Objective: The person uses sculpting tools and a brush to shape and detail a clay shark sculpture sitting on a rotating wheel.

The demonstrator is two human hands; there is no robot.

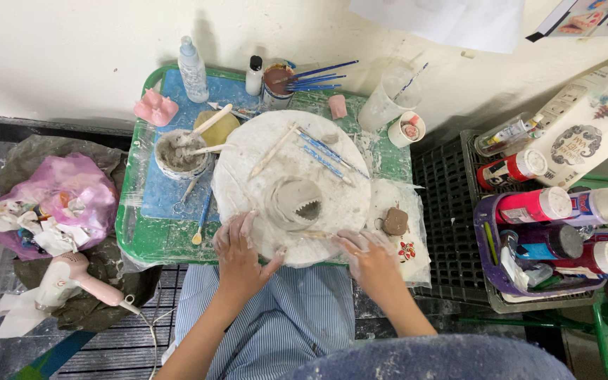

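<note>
Clay vessel (295, 203), grey with a jagged mouth, sits at the middle of the round white turntable (248, 151) on the green table (150, 243). Both clay-smeared hands rest at the turntable's near edge: left hand (239, 257) flat with fingers spread, right hand (369, 257) loosely open, holding nothing. Blue-handled tools (328, 156) lie behind the vessel; a slip bowl (177, 156) crowds the left side. Spray cans (533, 205) with pink and red labels fill a purple basket (488, 274) to the right.

A white carton (592, 119) with blue ornament leaned at far right; red-and-pink labelled spray cans (533, 206) lay near it.
</note>
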